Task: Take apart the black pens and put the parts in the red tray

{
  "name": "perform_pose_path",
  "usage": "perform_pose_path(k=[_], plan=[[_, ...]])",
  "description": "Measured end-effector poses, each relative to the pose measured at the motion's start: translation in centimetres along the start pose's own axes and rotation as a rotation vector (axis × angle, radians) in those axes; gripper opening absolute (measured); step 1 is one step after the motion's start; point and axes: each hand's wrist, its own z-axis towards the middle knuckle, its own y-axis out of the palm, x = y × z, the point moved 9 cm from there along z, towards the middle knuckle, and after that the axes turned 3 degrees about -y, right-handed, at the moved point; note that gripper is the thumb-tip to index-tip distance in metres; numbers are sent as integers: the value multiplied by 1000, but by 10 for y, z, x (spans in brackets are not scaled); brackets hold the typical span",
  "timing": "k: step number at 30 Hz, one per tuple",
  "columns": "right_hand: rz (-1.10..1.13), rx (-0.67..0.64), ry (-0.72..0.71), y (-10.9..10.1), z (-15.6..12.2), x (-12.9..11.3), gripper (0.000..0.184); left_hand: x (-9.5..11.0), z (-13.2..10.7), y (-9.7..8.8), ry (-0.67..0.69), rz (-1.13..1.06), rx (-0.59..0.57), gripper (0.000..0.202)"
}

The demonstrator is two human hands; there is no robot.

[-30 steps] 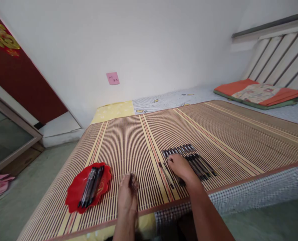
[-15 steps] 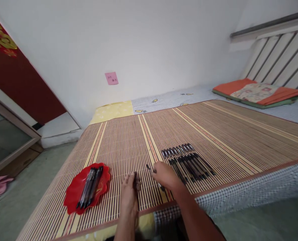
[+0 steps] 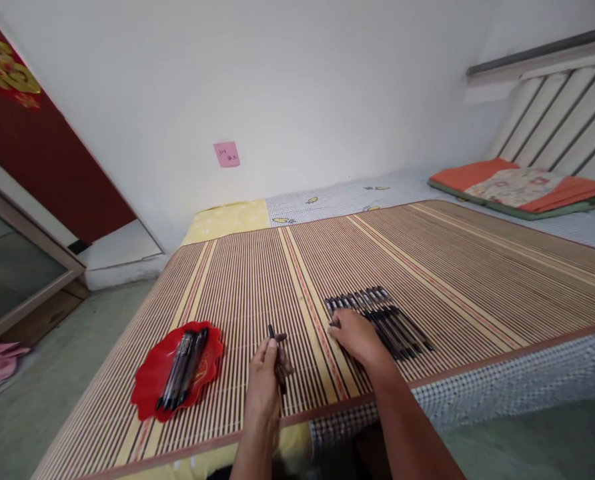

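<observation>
My left hand (image 3: 265, 367) is closed around a slim dark pen (image 3: 271, 330), its end poking up past the thumb. Over the left end of the laid-out pen parts, my right hand (image 3: 355, 333) pinches a dark pen piece (image 3: 334, 324); most of it is hidden by the fingers. Short pen caps (image 3: 357, 299) lie in a neat row on the striped mat (image 3: 242, 287). Below them, long dark pen barrels (image 3: 400, 330) lie side by side, partly covered by my right hand. Several whole pens (image 3: 182, 367) rest in a red scalloped dish (image 3: 150, 373) at the left.
The bamboo mat covers a bed with a checked sheet (image 3: 452, 380) showing at its front edge. An orange folded cloth (image 3: 522, 183) lies at the back right, beside a slatted headboard (image 3: 567, 120). A pink note (image 3: 226, 154) is stuck on the wall.
My right hand has moved right with its pen piece, from beside my left hand to the row. A pen end now stands up from my left hand, which has turned slightly.
</observation>
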Motion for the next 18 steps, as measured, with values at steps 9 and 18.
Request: perform_pose_path(k=[9,18], plan=[[-110,-63,64,16,1,10,13,-1,-2,4,-15,-40,-18,51],[303,5,-131,9,4,-25,19,-1,-6,7,28,43,0,43]])
